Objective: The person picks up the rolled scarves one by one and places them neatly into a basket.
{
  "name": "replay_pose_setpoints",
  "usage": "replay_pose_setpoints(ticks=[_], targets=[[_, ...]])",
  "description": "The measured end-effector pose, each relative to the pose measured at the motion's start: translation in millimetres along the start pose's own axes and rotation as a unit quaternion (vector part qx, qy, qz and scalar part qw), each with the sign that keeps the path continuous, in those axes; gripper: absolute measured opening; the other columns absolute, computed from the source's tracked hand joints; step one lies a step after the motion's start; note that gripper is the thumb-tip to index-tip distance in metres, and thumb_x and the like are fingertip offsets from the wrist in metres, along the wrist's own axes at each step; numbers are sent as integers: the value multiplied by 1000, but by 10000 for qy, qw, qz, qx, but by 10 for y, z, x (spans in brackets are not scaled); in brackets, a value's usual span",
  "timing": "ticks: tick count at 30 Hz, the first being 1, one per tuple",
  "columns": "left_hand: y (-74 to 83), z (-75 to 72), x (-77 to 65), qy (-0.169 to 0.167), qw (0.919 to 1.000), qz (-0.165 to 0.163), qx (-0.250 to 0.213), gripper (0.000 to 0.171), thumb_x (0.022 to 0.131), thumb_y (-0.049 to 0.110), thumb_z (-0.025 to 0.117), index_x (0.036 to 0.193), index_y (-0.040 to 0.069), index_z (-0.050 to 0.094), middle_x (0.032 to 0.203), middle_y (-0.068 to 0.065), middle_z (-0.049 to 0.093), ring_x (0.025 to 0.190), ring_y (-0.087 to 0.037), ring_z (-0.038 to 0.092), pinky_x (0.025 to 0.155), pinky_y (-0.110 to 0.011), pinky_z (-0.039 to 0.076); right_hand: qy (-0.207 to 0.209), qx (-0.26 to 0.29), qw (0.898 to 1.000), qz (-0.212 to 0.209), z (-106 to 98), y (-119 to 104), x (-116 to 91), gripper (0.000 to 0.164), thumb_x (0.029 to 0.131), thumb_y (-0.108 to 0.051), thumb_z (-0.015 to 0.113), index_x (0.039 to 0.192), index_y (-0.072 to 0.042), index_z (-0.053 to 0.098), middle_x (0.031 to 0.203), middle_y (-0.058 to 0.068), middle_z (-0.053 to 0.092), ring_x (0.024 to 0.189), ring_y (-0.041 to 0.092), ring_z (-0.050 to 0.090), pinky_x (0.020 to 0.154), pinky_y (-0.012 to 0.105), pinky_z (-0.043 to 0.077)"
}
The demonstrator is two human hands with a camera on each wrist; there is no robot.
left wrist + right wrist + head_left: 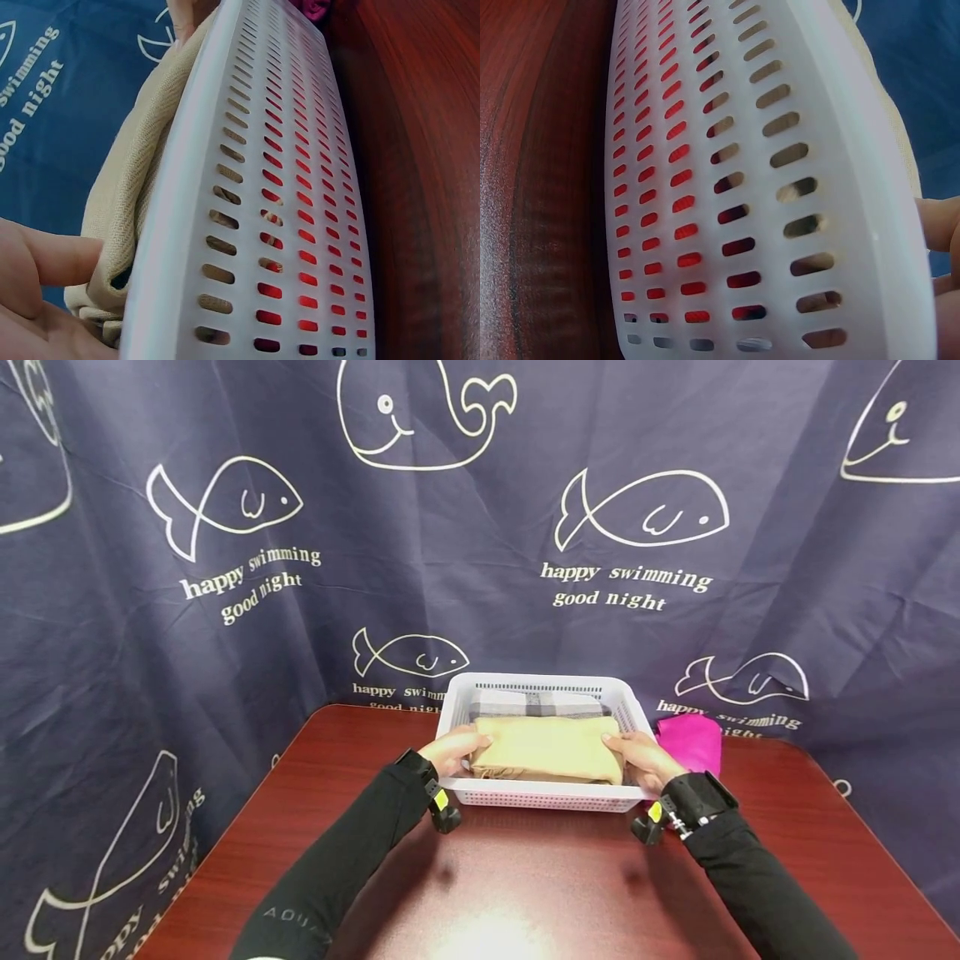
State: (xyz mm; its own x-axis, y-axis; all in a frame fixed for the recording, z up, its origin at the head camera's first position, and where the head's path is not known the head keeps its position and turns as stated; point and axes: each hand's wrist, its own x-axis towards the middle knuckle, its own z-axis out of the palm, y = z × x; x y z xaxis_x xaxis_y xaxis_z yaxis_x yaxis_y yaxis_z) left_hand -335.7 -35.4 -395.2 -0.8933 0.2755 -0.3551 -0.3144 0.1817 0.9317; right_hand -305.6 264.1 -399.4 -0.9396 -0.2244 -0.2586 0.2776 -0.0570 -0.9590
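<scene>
A folded beige scarf (543, 748) with a short fringe sits inside a white perforated plastic basket (547, 788), its top about level with the near rim. At the scarf's left end my left hand (454, 750) grips it, thumb on top. My right hand (645, 760) holds the right end the same way. In the left wrist view the herringbone weave of the scarf (142, 142) rises above the basket wall. The basket hides most of my right hand (943, 247) in the right wrist view. Behind the scarf lies a grey-and-white plaid cloth (498, 703).
Something red (307, 259) shows through the basket's lower slots. Right of the basket, a magenta cloth (690, 743) lies on the reddish-brown table (517, 868). A dark blue curtain (480, 568) with fish drawings hangs close behind the table's far edge.
</scene>
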Motion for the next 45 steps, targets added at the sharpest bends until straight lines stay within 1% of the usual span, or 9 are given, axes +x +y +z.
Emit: replay_pose_setpoints(ticks=[9,15,19,21,25,26,34,39,45], targets=[[40,2,-89,88,9992,44,376,43,97,10,45,136,-6,37,128,-25,46,113,-34,49,92,-58,42,195,-382,9991,11,18,-22,-14,19,102,-11,36,109,6,42,79,1,61,70,11,62,66,31,54],[90,-10,-156,393,9948,148,932,36,89,8,50,121,-8,48,121,-20,50,105,-30,52,87,-54,47,59,-565,9984,-29,29,-81,-92,19,102,-8,35,110,8,40,83,2,59,73,12,60,70,33,54],[29,-121,-15,463,9906,532,1168,34,74,7,55,105,-5,52,112,-15,50,95,-27,51,74,-49,51,188,-1207,9924,-115,33,-136,-162,26,99,-11,43,112,12,43,82,3,54,71,10,54,67,27,52],[18,-175,59,506,9892,655,1208,42,73,7,56,113,-6,51,118,-14,49,96,-27,51,71,-47,51,204,-1446,9892,-128,28,-167,-192,32,97,-11,46,116,15,44,84,3,55,71,9,54,68,26,51],[106,-224,27,813,9843,849,1315,56,84,10,55,133,-9,39,132,-21,44,102,-30,51,77,-44,50,226,-1811,9832,-92,3,-231,-253,48,95,-9,47,131,20,33,92,5,53,74,9,53,71,26,52],[187,-206,-86,966,9822,803,1395,56,86,7,52,136,-10,35,135,-22,42,105,-32,50,82,-44,49,205,-1880,9819,-104,-5,-249,-269,51,95,-8,46,133,21,29,95,6,53,76,10,53,72,26,52],[267,-362,-285,1551,9757,1076,1108,53,89,4,47,138,-11,34,136,-28,42,120,-37,45,101,-46,37,547,-2288,9713,-349,-111,-397,-418,61,96,-11,46,139,19,17,122,28,49,86,13,58,77,28,52],[165,-473,-242,1743,9743,1022,1000,54,88,3,47,137,-13,33,137,-29,41,126,-37,41,104,-46,34,786,-2071,9741,-460,-276,-448,-503,60,95,-8,46,139,19,17,99,8,62,76,7,59,71,24,53],[49,-496,-191,1662,9796,856,738,57,88,4,48,139,-14,29,141,-30,37,124,-38,42,98,-50,39,1063,-2132,9700,-475,-576,-432,-611,59,98,-13,42,138,21,15,86,-9,59,75,5,59,71,25,53]])
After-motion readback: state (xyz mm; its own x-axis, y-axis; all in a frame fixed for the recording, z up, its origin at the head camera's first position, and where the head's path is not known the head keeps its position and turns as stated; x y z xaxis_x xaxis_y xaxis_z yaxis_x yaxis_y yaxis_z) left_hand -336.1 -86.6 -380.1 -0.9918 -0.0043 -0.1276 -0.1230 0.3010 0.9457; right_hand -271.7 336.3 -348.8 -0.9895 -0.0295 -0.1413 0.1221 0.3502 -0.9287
